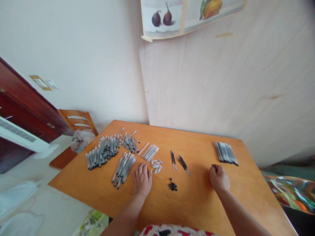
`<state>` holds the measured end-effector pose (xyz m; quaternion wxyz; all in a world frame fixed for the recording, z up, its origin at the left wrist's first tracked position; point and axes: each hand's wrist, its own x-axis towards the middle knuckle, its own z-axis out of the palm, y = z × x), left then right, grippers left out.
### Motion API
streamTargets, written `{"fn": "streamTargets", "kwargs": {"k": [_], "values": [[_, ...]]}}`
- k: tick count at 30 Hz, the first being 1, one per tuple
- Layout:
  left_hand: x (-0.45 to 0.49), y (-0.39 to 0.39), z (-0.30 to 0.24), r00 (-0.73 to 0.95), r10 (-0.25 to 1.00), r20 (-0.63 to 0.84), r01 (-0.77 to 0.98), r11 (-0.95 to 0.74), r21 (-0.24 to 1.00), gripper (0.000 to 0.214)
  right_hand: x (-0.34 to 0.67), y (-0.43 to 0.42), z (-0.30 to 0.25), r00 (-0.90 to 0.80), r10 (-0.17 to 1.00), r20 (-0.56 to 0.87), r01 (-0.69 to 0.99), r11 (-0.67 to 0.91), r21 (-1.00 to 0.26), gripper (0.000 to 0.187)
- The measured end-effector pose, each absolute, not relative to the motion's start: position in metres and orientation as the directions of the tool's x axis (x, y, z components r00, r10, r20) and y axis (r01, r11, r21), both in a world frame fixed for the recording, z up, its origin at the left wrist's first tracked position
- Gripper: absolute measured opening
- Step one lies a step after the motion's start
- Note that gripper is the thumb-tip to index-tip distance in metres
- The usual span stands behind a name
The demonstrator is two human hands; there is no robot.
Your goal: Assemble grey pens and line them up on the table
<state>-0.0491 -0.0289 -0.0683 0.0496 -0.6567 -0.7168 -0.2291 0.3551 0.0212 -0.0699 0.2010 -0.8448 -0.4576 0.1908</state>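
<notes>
Pale walls (93,59) rise behind the orange-brown worktop (199,209). I see the left hand (142,179) resting palm down, fingers loosely spread, between a pile of pens (123,167) and small white pieces (157,165). The right hand (220,178) is curled into a fist near a row of pens (225,153); whether it holds anything, I cannot tell. Dark refills (183,163) and black caps (173,186) lie between the hands.
</notes>
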Motion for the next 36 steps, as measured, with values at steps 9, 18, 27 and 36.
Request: {"fn": "streamTargets", "kwargs": {"k": [9, 18, 27, 36], "values": [[-0.046, -0.031, -0.066, -0.164, 0.916, 0.367, 0.946, 0.041, 0.321, 0.037, 0.318, 0.013, -0.069, 0.331, 0.939, -0.098, 0.764, -0.327, -0.556, 0.040], [-0.047, -0.032, -0.065, -0.221, 0.913, 0.343, 0.931, 0.094, 0.352, 0.038, 0.302, 0.005, -0.076, 0.237, 0.968, -0.077, 0.803, -0.240, -0.545, 0.040], [-0.055, -0.031, -0.047, -0.323, 0.902, 0.285, 0.915, 0.221, 0.338, 0.036, 0.302, 0.006, -0.074, 0.233, 0.967, -0.104, 0.801, -0.252, -0.543, 0.038], [-0.052, -0.005, -0.026, -0.284, 0.949, 0.136, 0.927, 0.236, 0.292, 0.026, 0.293, 0.007, -0.067, 0.227, 0.968, -0.104, 0.780, -0.245, -0.576, 0.037]]}}
